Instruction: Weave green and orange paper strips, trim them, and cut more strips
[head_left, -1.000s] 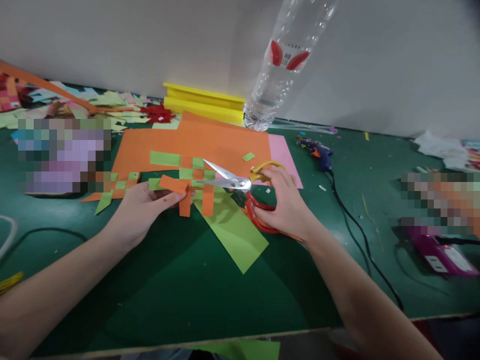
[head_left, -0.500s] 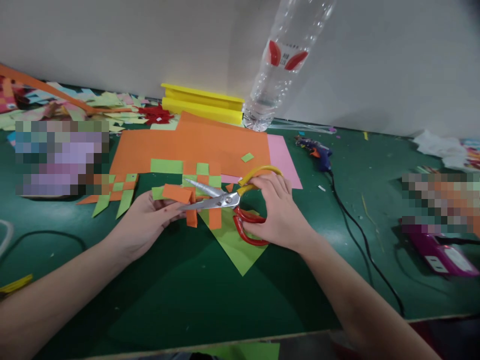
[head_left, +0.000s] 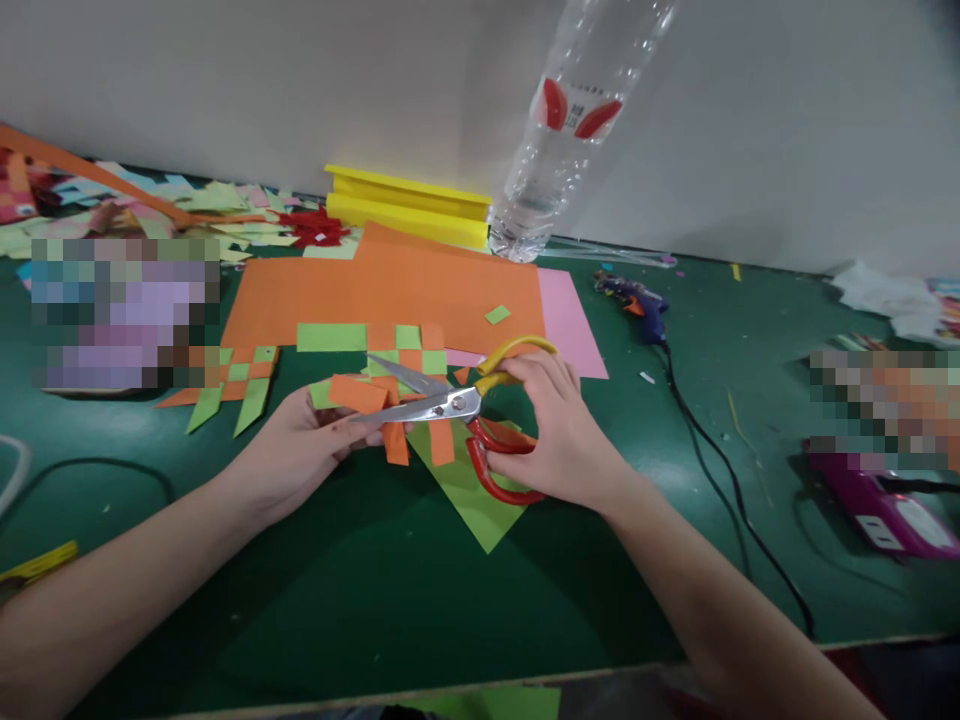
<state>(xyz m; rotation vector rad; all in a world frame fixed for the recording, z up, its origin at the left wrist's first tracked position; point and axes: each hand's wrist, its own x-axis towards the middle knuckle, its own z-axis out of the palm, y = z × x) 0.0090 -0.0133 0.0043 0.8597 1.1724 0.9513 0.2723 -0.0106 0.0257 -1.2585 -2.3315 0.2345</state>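
Between the fingers of my left hand [head_left: 300, 450] is a woven paper piece [head_left: 409, 362] of orange and green strips, some with loose ends hanging down. My right hand [head_left: 559, 435] grips a pair of scissors [head_left: 450, 404] by its yellow and red handles. The blades are spread and point left, the lower one lying across an orange strip beside my left fingertips. Under the scissors lies a green paper sheet [head_left: 484, 510]. Another woven paper piece [head_left: 238, 372] with pointed strip ends rests left of my left hand.
Orange sheets [head_left: 300, 295] and a pink sheet [head_left: 572, 325] lie behind my hands. A plastic bottle [head_left: 555, 150] and a yellow holder [head_left: 409, 210] stand by the wall. A glue gun [head_left: 637, 300] trails its cord rightward. Paper scraps [head_left: 217, 200] pile up back left; a magenta power strip [head_left: 885, 510] sits right.
The scissor blades have closed slightly, and the hanging orange strips have shifted a little to the right and down. Both hands keep their hold.
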